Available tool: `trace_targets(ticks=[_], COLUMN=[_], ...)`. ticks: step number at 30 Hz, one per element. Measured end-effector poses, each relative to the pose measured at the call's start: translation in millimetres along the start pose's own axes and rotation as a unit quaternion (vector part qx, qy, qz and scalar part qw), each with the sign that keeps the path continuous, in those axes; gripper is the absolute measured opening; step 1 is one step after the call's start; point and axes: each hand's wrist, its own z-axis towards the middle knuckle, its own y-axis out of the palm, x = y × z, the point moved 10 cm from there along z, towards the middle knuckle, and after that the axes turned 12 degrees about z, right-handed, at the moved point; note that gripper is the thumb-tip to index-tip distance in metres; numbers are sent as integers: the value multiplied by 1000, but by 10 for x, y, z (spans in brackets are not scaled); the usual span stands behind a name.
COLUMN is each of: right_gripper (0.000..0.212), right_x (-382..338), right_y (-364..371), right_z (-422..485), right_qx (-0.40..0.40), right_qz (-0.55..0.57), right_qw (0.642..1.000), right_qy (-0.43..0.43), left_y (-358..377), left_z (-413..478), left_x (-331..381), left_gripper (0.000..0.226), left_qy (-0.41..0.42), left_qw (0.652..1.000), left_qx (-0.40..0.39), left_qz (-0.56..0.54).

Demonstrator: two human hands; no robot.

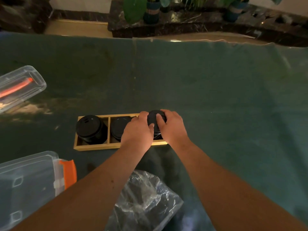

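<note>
A wooden tray (93, 148) with three compartments lies on the dark green table. A black lidded cup (90, 129) stands in its left compartment and a second black cup (118, 129) in the middle one, partly hidden by my left hand. A third black cup (153, 118) stands in the right compartment. My left hand (138, 132) and my right hand (171, 126) both grip this cup's lid from either side, thumbs on top of it.
A clear plastic box with an orange latch (33, 182) sits at the near left. Another clear container holding an orange item (20, 87) lies at the far left. A crumpled clear plastic bag (146, 202) lies close to me. Potted plants (151, 12) stand beyond the table.
</note>
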Motion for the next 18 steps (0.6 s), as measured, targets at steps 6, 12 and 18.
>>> trace_targets(ticks=[6, 12, 18], right_gripper=[26, 24, 32], right_x=[-134, -245, -186], right_y=[52, 149, 242], right_z=[-102, -109, -148], right_qx=[54, 36, 0], right_qz=[-23, -89, -127], right_qw=[997, 991, 986], right_qy=[-54, -92, -110], left_y=[-32, -65, -34], left_z=[-19, -83, -155], left_x=[-11, -88, -108], left_gripper=[33, 33, 33], left_qy=[21, 20, 32], left_qw=[999, 996, 995], left_qx=[10, 25, 20], left_qz=[34, 81, 97])
